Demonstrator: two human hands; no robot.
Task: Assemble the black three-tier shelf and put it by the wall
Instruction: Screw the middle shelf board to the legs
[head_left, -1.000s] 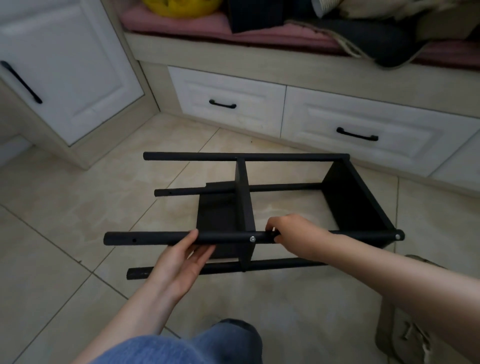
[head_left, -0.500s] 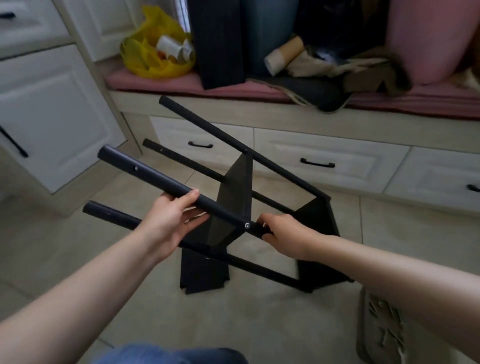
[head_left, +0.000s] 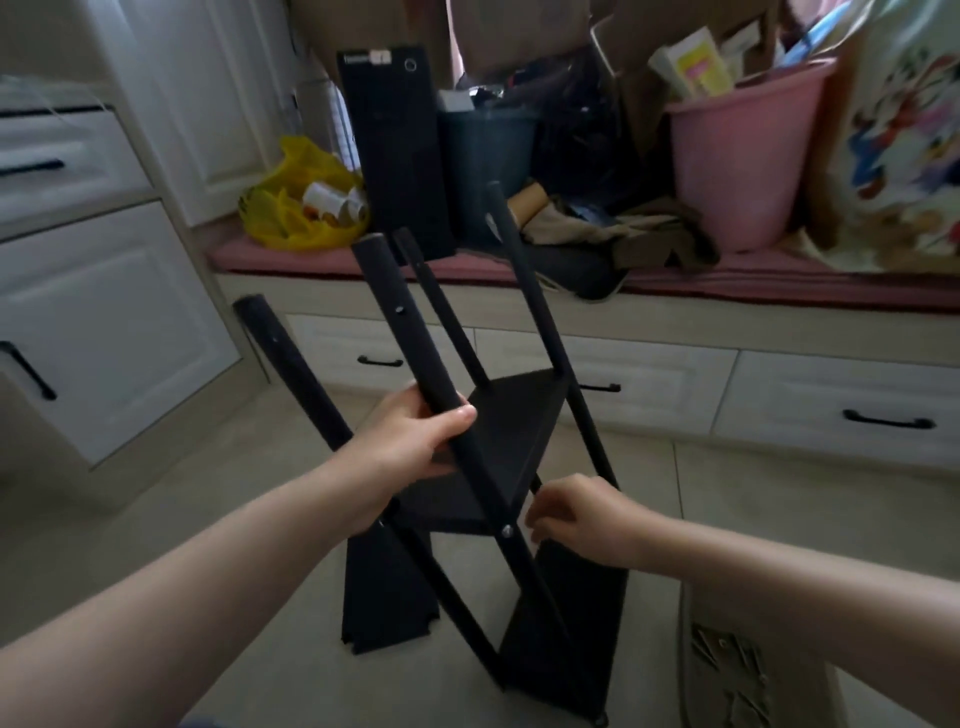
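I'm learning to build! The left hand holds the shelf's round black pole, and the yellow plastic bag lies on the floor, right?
No. The head view shows the yellow plastic bag lies on the pink-cushioned bench, not the floor. The left hand does hold the shelf's round black pole.

The shelf (head_left: 519, 431) is matte black all over, its 4 poles (head_left: 410, 338) included, with 1 small silver screw head (head_left: 505, 530) on the nearest pole. A loose board (head_left: 384, 597) on the floor is black too. The floor (head_left: 753, 499) is pale beige tile with faint marbling. The drawers (head_left: 644, 384) are white with black handles (head_left: 888, 420). Above them lies a dusky pink cushion (head_left: 779, 283). On it stand a yellow plastic bag (head_left: 296, 208), a black box (head_left: 400, 150) with a white label, a dark blue-grey bin (head_left: 488, 166), a pink bucket (head_left: 737, 161) and a pale bag (head_left: 904, 140) printed with multicoloured cartoon figures.
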